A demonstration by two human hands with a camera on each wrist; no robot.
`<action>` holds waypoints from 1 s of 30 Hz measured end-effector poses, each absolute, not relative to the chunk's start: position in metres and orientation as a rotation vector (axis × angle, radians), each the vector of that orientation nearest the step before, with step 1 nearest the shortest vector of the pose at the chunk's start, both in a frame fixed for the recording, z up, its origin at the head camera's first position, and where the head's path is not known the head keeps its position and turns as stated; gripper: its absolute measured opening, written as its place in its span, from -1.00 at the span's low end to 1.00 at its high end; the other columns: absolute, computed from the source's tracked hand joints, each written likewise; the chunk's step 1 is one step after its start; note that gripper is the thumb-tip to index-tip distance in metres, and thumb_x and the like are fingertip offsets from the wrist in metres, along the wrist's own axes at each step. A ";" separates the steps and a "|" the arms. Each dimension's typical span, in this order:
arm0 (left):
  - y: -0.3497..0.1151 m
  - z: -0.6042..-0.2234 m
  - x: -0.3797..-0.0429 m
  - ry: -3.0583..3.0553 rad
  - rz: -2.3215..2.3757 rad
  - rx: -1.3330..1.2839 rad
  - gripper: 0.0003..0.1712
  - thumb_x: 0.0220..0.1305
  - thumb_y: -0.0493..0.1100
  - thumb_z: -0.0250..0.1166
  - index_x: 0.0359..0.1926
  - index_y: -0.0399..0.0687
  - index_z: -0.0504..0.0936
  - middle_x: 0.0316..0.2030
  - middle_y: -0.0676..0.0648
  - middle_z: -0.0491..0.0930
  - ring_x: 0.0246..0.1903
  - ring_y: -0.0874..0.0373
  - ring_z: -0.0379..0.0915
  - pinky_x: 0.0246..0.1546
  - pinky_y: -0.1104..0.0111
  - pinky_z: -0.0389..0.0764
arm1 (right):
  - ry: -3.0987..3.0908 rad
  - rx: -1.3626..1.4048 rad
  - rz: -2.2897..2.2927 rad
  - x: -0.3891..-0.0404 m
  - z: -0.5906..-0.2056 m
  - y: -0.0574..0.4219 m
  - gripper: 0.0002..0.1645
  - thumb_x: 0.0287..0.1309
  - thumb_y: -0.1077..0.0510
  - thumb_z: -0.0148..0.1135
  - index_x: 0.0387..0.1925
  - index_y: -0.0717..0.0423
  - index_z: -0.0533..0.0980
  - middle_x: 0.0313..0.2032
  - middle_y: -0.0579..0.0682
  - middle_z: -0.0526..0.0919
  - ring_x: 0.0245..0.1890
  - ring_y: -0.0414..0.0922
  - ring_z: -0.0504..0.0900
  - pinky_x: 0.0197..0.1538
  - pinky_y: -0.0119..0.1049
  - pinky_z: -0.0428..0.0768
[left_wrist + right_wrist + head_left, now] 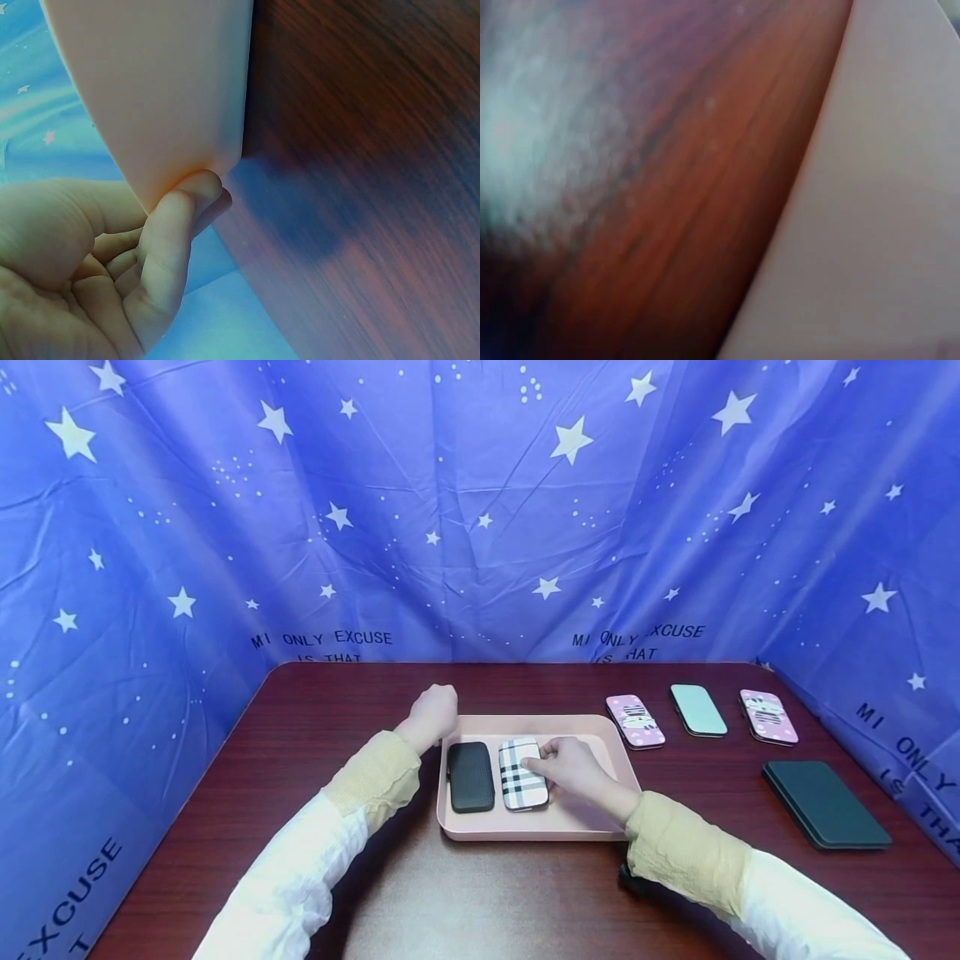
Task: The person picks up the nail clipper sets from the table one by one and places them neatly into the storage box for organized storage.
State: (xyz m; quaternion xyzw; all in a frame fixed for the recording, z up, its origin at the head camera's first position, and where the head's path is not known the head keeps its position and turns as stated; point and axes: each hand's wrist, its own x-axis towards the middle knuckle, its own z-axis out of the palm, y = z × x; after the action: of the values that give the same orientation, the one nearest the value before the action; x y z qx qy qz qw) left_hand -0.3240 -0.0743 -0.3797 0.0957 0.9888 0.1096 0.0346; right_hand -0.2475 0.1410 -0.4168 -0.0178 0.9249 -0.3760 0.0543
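Note:
A pink tray (pixel 525 835) lies on the table, with two slim cases side by side in its left half. My left hand (pixel 435 714) grips the tray's far left corner; in the left wrist view the curled fingers of that hand (pixel 112 262) pinch its pale wall (pixel 165 90). The black textured case (pixel 471 777) lies nearest that hand. My right hand (pixel 577 768) holds the white plaid case (pixel 522 774) by its right side, thumb over the top face. The right wrist view shows only the tray's blurred side (pixel 870 210) and tabletop; the hand is out of it.
On the dark red wooden table (pixel 420 902), right of the tray, lie a pink patterned case (pixel 635 722), a mint case (pixel 699 710) and another pink patterned case (pixel 768 717). A larger dark green case (pixel 828 806) lies nearer. A blue starry curtain (pixel 450 468) hangs behind.

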 end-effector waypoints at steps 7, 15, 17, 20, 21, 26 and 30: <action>-0.074 -0.380 -0.324 3.044 0.318 0.290 -0.84 0.05 -0.46 0.14 -0.32 -0.24 0.57 -0.37 -0.20 0.68 -0.49 0.01 0.63 -0.80 0.42 0.53 | 2.949 -0.196 -1.016 -0.249 -0.419 0.143 -0.64 0.02 0.00 0.36 -0.38 0.27 0.56 -0.68 -0.09 0.59 -0.69 -0.25 0.50 -0.58 -0.43 0.45; -0.073 -0.380 -0.322 3.022 0.355 0.275 -0.84 0.07 -0.47 0.11 -0.38 -0.24 0.59 -0.43 -0.21 0.68 -0.73 0.10 0.56 -0.86 0.43 0.52 | 3.001 -0.225 -0.939 -0.248 -0.415 0.142 -0.63 0.01 0.00 0.36 -0.38 0.27 0.58 -0.64 -0.09 0.61 -0.64 -0.25 0.50 -0.57 -0.42 0.43; -0.073 -0.380 -0.322 3.018 0.358 0.269 -0.84 0.08 -0.47 0.11 -0.37 -0.25 0.59 -0.44 -0.21 0.68 -0.77 0.12 0.54 -0.86 0.43 0.52 | 2.993 -0.232 -0.940 -0.248 -0.415 0.142 -0.64 0.02 0.00 0.36 -0.37 0.27 0.59 -0.66 -0.10 0.61 -0.69 -0.27 0.51 -0.61 -0.43 0.43; -0.073 -0.379 -0.322 3.019 0.347 0.267 -0.83 0.07 -0.47 0.12 -0.35 -0.25 0.59 -0.44 -0.21 0.68 -0.76 0.12 0.55 -0.85 0.44 0.52 | 2.971 -0.243 -0.940 -0.248 -0.413 0.141 -0.66 0.04 0.01 0.35 -0.37 0.26 0.60 -0.72 -0.11 0.59 -0.77 -0.28 0.50 -0.68 -0.45 0.41; -0.073 -0.379 -0.322 3.020 0.344 0.266 -0.83 0.08 -0.47 0.12 -0.34 -0.25 0.59 -0.44 -0.21 0.68 -0.76 0.12 0.55 -0.85 0.44 0.52 | 2.962 -0.246 -0.942 -0.248 -0.413 0.141 -0.66 0.04 0.02 0.35 -0.37 0.27 0.61 -0.74 -0.11 0.59 -0.79 -0.28 0.50 -0.70 -0.45 0.41; -0.072 -0.379 -0.322 3.017 0.342 0.262 -0.83 0.08 -0.48 0.12 -0.33 -0.25 0.58 -0.44 -0.21 0.68 -0.76 0.12 0.55 -0.86 0.44 0.52 | 2.910 -0.258 -0.956 -0.247 -0.411 0.142 -0.68 0.08 0.04 0.32 -0.37 0.28 0.60 -0.80 -0.08 0.55 -0.84 -0.23 0.52 -0.76 -0.42 0.48; -0.072 -0.378 -0.322 3.023 0.317 0.279 -0.84 0.05 -0.47 0.15 -0.34 -0.25 0.59 -0.44 -0.21 0.68 -0.72 0.10 0.57 -0.86 0.44 0.52 | 2.879 -0.263 -0.951 -0.247 -0.409 0.142 -0.71 0.11 0.05 0.30 -0.44 0.24 0.59 -0.83 -0.05 0.53 -0.85 -0.21 0.51 -0.77 -0.38 0.53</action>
State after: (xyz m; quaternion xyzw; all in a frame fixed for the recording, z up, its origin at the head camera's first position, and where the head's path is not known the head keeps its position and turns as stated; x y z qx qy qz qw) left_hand -0.3225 -0.0724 -0.3781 0.0913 0.9894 0.1037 0.0446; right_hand -0.2470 0.1421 -0.4089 -0.0865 0.9448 -0.3121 0.0492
